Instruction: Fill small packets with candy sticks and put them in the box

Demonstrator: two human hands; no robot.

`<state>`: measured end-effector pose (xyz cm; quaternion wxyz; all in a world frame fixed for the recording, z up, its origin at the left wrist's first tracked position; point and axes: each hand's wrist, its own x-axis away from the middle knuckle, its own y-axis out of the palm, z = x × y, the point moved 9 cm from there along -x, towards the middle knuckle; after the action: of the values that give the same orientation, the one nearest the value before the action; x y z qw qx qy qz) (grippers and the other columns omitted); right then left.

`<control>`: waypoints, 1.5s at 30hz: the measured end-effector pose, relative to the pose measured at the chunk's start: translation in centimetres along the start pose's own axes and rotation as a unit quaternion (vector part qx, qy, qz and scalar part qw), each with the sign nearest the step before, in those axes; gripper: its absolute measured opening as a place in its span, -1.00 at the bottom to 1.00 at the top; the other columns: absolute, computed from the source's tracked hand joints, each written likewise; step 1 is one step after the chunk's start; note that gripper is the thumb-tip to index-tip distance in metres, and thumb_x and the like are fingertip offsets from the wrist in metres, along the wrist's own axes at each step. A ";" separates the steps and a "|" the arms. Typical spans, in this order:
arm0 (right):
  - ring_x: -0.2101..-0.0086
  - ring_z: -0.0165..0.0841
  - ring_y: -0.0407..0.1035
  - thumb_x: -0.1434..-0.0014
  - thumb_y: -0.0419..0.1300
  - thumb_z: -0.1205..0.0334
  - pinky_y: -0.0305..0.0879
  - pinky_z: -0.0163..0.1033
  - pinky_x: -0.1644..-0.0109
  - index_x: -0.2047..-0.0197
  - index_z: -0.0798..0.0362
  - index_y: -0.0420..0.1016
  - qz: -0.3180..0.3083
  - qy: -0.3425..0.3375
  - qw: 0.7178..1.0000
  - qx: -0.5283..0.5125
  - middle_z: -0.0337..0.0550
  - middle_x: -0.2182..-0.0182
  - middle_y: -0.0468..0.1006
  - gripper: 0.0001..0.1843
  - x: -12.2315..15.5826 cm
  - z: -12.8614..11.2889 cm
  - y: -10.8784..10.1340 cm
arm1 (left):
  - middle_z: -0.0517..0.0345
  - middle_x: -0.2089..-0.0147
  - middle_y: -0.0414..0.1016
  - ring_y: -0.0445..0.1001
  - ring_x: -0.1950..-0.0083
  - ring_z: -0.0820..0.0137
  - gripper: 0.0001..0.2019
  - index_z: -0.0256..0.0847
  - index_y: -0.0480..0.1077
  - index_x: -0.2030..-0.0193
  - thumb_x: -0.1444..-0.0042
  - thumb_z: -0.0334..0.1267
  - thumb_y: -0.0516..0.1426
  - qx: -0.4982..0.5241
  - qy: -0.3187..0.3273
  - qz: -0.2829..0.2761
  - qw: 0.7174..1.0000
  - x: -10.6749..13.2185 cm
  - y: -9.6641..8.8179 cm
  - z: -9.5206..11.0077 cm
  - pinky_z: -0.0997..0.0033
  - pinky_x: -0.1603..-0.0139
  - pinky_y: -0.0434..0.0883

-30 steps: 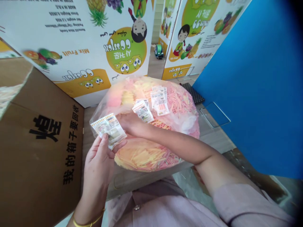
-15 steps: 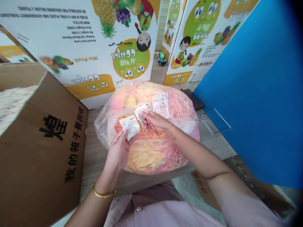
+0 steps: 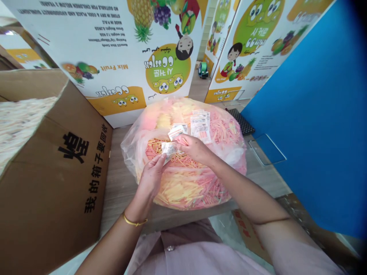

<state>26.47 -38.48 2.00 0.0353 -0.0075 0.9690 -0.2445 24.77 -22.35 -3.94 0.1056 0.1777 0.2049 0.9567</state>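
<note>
A big clear plastic bag (image 3: 134,145) full of thin pink, orange and yellow sticks lies in front of me. My left hand (image 3: 151,177) pinches a small printed packet (image 3: 168,148) over the open sticks. My right hand (image 3: 192,148) meets it there, its fingers closed on the same packet's far edge. Just beyond the hands another small packet (image 3: 176,131) and a little stack of packets (image 3: 200,125) rest on top of the bag.
An open brown carton (image 3: 57,168) with black characters stands at my left. White printed fruit-candy boxes (image 3: 114,57) rise behind the bag. A blue panel (image 3: 315,114) fills the right. A green tape roll (image 3: 203,68) sits far back; a dark mat (image 3: 243,122) lies beside the bag.
My left hand carried the packet from near my body out over the bag. My right hand drew back from the stack and met it at the packet.
</note>
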 end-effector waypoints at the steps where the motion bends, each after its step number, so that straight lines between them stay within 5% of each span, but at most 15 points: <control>1: 0.10 -0.31 0.43 -0.34 0.15 0.01 0.27 -0.28 0.00 0.00 0.07 0.50 0.011 -0.005 1.000 0.000 -0.15 0.10 0.58 -0.67 0.2 -0.3 -0.2 | -0.01 -0.06 0.68 0.54 -0.26 0.15 -0.66 -0.23 0.66 0.13 -0.01 -0.08 0.41 0.000 0.003 0.004 1.000 0.0 -0.1 0.0 0.08 -0.39 0.40; 5: 0.06 -0.31 0.42 -0.34 0.16 0.01 0.25 -0.29 0.00 -0.05 0.03 0.47 0.040 -0.025 0.999 0.017 -0.15 0.04 0.56 -0.66 0.9 -0.8 -1.0 | 0.03 0.02 0.70 0.58 -0.16 0.20 -0.66 -0.24 0.66 0.19 0.06 -0.07 0.44 0.006 0.008 0.016 1.000 0.1 -0.2 0.1 0.12 -0.34 0.46; 11: 0.32 -0.39 0.26 -0.33 0.15 -0.03 0.08 -0.31 0.24 0.29 0.05 0.34 -0.002 -0.032 0.995 0.089 -0.25 0.38 0.39 -0.69 1.3 0.4 0.4 | 0.05 -0.02 0.68 0.62 -0.09 0.20 -0.70 -0.19 0.63 0.07 -0.07 -0.15 0.38 0.016 -0.083 -0.008 0.996 0.9 0.8 -0.8 0.18 -0.06 0.65; 17: 0.30 -0.37 0.32 -0.35 0.13 0.04 0.12 -0.31 0.21 0.19 0.03 0.43 -0.006 -0.040 0.994 0.105 -0.23 0.34 0.47 -0.77 1.7 0.0 0.2 | 0.04 -0.01 0.67 0.64 0.03 0.32 -0.83 -0.26 0.60 0.07 -0.20 -0.37 0.27 0.082 -0.159 -0.030 0.983 1.4 1.7 -1.2 0.26 -0.05 0.66; 22: 0.13 -0.30 0.46 -0.35 0.15 0.05 0.25 -0.30 0.10 0.00 0.01 0.46 0.084 -0.040 0.994 0.063 -0.14 0.08 0.60 -0.73 2.6 -1.1 -2.2 | 0.05 0.08 0.68 0.62 0.05 0.36 -0.85 -0.30 0.62 0.19 -0.09 -0.34 0.36 0.079 -0.112 0.008 0.991 0.8 0.9 -1.4 0.26 -0.15 0.58; 29: 0.28 -0.35 0.49 -0.33 0.14 0.14 0.19 -0.30 0.22 -0.15 -0.04 0.43 0.026 -0.076 0.978 0.193 -0.19 0.11 0.64 -0.66 4.0 -2.7 -0.5 | 0.13 0.17 0.67 0.57 0.07 0.38 -0.69 -0.23 0.62 0.30 0.13 -0.10 0.47 0.014 0.002 0.004 1.000 0.5 0.8 -0.3 0.30 -0.15 0.50; 40: 0.36 -0.32 0.43 -0.35 0.13 0.15 -0.03 -0.28 0.34 -0.11 0.06 0.45 -0.043 -0.020 0.935 0.353 -0.08 0.26 0.64 -0.68 3.9 -2.7 0.6 | 0.19 0.15 0.68 0.57 0.08 0.41 -0.78 -0.13 0.63 0.18 -0.10 -0.07 0.36 -0.116 0.059 -0.022 0.991 0.7 0.7 0.1 0.39 -0.12 0.41; 45: 0.36 -0.38 0.35 -0.34 0.12 0.23 -0.07 -0.27 0.32 0.05 0.03 0.50 -0.044 -0.024 0.954 0.296 -0.17 0.33 0.57 -0.82 3.4 -1.5 0.7 | 0.07 0.00 0.69 0.59 -0.07 0.29 -0.69 -0.14 0.65 0.06 -0.20 0.00 0.28 -0.105 0.056 -0.055 0.991 1.1 1.6 -0.1 0.22 -0.28 0.42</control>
<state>23.02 -37.24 2.76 0.0485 -0.0450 0.8507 -0.5214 23.50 -23.49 -2.98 0.1647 0.1003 0.1186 0.9740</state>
